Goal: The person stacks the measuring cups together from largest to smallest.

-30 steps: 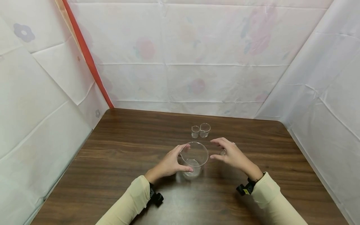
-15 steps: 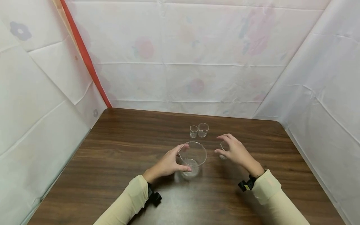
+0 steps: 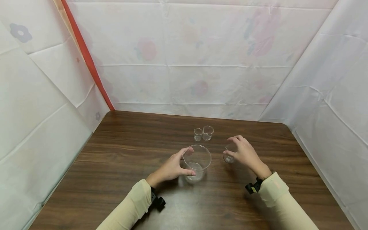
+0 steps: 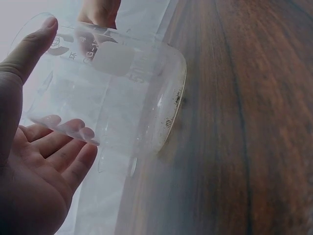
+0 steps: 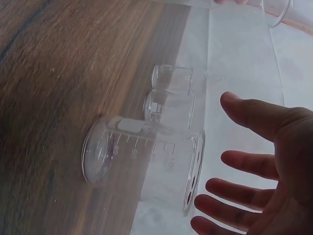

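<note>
A large clear glass beaker (image 3: 199,174) stands upright on the brown wooden table (image 3: 129,143). My left hand (image 3: 169,167) holds its left side, thumb at the near wall and fingers round the far side. In the left wrist view, the fingertips lie against the glass (image 4: 132,93), which bears white print. To the right stands a smaller graduated beaker (image 3: 229,158). Beside it, my right hand (image 3: 244,155) is spread, thumb and fingers at the upper part of the glass. The right wrist view shows the fingers (image 5: 234,193) apart from one another near the rim of that beaker (image 5: 146,156).
Two smaller beakers, a little one (image 3: 198,135) and a slightly wider one (image 3: 208,133), stand side by side behind the large beaker. White patterned sheets (image 3: 184,86) hang behind the table and at both sides. A red strip (image 3: 89,60) runs down the left corner.
My right hand has shifted right, from beside the large beaker to the graduated beaker, which now shows more of itself. My left hand keeps its place on the large beaker.
</note>
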Available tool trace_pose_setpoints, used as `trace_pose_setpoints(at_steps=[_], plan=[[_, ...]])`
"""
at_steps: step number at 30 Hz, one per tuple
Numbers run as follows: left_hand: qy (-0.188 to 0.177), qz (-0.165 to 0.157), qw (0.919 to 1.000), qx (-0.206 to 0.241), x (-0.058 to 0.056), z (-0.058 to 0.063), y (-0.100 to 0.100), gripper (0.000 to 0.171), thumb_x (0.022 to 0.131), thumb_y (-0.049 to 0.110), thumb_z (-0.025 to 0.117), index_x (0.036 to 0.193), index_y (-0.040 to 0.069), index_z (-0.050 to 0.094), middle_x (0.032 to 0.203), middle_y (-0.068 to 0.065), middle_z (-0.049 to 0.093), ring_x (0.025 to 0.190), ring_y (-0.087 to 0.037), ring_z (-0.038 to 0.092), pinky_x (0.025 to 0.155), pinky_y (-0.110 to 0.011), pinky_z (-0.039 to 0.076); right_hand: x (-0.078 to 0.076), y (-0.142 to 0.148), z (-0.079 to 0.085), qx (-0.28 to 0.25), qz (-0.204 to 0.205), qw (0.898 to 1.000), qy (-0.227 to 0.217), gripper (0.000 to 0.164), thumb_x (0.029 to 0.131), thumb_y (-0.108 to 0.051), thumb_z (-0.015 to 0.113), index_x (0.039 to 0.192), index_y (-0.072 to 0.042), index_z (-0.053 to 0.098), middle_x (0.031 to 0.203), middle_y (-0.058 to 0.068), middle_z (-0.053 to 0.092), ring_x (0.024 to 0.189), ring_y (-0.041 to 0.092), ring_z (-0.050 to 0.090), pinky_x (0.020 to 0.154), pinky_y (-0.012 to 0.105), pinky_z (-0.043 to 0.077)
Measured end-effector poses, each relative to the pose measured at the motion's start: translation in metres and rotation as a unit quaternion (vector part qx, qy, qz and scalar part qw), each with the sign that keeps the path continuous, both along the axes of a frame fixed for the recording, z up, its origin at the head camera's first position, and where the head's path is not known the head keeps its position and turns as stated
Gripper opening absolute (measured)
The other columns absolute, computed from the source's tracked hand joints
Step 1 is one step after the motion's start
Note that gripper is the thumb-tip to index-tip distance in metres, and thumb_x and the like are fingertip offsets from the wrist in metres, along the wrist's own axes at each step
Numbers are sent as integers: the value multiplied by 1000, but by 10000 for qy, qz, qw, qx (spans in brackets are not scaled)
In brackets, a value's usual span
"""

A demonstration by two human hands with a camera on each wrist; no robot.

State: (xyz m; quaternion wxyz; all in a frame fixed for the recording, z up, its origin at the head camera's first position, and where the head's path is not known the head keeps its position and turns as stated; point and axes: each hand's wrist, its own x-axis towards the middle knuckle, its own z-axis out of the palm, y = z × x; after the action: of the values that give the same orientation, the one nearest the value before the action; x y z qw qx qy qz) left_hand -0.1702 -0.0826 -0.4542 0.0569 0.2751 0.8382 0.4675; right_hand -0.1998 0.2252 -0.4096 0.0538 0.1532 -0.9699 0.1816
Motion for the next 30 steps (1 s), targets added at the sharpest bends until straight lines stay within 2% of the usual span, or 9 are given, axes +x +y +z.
trace_pose_setpoints(at_steps=[9,20,24,30], plan=[[-25,-47,10000,39,-1,-1,0,92,75,33,85,147,5,35,144,-11,51,133,-23,49,101,-45,46,-2,4,-1,235,-143,9994,-229,61,83,-32,77,130,0,57,127,26,55,110,45,56,85,60,48],[77,-72,9999,97,-1,-3,-1,90,74,31,85,146,5,37,143,-11,53,131,-22,51,99,-39,46,1,6,-5,323,-245,9976,-561,63,84,-34,76,132,1,55,127,27,55,96,38,63,79,55,51],[76,-75,9999,106,-1,-3,-1,90,74,31,85,146,6,37,144,-12,53,131,-22,51,100,-40,46,1,6,-5,344,-250,9972,-608,64,84,-35,76,131,2,55,125,26,56,88,31,62,76,53,51],[58,-84,9999,100,-1,-3,-1,92,74,33,85,147,4,36,144,-11,52,132,-22,51,100,-42,46,1,6,-3,362,-236,9969,-665,64,84,-35,76,131,2,56,126,25,55,86,30,62,74,51,51]])
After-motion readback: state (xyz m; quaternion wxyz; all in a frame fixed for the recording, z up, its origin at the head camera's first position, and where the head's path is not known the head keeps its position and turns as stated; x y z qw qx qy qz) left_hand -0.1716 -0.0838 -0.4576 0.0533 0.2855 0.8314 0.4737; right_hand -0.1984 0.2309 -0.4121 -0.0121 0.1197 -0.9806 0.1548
